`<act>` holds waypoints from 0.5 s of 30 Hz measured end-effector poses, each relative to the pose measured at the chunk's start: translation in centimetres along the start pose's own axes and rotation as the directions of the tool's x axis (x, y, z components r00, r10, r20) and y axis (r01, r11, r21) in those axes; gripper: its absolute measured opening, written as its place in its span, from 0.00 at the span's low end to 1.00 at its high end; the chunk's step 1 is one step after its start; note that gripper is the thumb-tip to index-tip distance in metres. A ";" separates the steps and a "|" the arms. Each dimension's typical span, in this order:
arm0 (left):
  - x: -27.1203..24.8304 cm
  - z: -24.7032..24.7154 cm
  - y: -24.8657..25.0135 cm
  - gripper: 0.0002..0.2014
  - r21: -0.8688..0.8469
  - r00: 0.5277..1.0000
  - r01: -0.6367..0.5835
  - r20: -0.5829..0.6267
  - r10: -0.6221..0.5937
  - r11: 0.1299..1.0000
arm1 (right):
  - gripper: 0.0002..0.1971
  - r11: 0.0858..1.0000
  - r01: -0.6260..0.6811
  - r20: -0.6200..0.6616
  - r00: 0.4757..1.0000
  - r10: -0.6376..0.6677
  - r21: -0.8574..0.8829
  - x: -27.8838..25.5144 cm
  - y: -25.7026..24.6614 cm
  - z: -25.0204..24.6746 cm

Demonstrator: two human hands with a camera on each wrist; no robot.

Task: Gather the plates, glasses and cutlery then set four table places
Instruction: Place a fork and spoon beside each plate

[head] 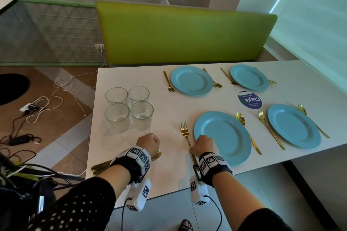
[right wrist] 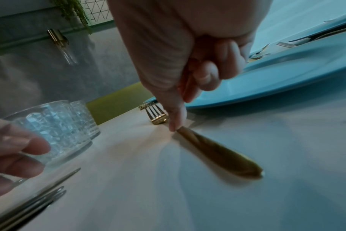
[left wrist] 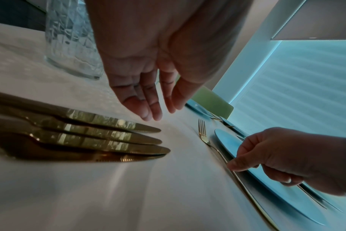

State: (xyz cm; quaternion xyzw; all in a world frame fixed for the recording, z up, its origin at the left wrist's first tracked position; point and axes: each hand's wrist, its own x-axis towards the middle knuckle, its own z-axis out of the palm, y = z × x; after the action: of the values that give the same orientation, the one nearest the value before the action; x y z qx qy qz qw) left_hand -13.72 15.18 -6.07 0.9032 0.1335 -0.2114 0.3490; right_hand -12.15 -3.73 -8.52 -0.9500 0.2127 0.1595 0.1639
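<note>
The step in hand looks like the laying of the forks, and of the last one: the right hand has its index fingertip pressed down on the handle of the gold fork, which lies flat on the white table just left of the near blue plate, tines pointing to the far side. The remaining fingers of that hand are curled into the palm and grip nothing; it nudges the fork rather than holding it. All four plates already carry a fork on one side and a spoon on the other (the far right setting is too small to check closely), so what seems left is the knives and the glasses. The four gold knives lie side by side at the near left edge of the table, just beside the left hand, which hovers above the table with fingers straight, relaxed and empty. The four glasses stand bunched together at the far left, well apart from any plate. The next move probably calls for straightening the fork parallel to the plate rim, then the left hand dropping onto the knives to pick one up.
</note>
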 end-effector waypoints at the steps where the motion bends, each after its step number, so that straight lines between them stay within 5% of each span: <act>1: 0.0 0.0 0.0 0.10 0.008 1.000 -0.001 -0.002 0.001 1.000 | 0.12 1.000 -0.003 -0.009 1.000 0.003 0.000 0.1 0.2 -0.1; 10: -0.5 -0.5 -0.3 0.11 -0.023 0.999 -0.003 -0.032 0.002 1.000 | 0.14 1.000 -0.003 -0.034 0.999 0.003 0.000 0.0 0.9 -0.9; 15: -0.3 -1.1 -1.0 0.10 0.116 0.998 0.053 -0.043 -0.048 0.992 | 0.17 1.000 -0.008 -0.036 0.999 0.007 -0.006 -0.1 0.9 -1.1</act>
State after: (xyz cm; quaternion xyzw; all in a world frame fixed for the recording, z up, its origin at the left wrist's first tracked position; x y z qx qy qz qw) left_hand -14.11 16.65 -5.77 0.9224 0.1507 -0.2096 0.2874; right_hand -12.41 -4.84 -7.74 -0.9524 0.2188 0.1435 0.1563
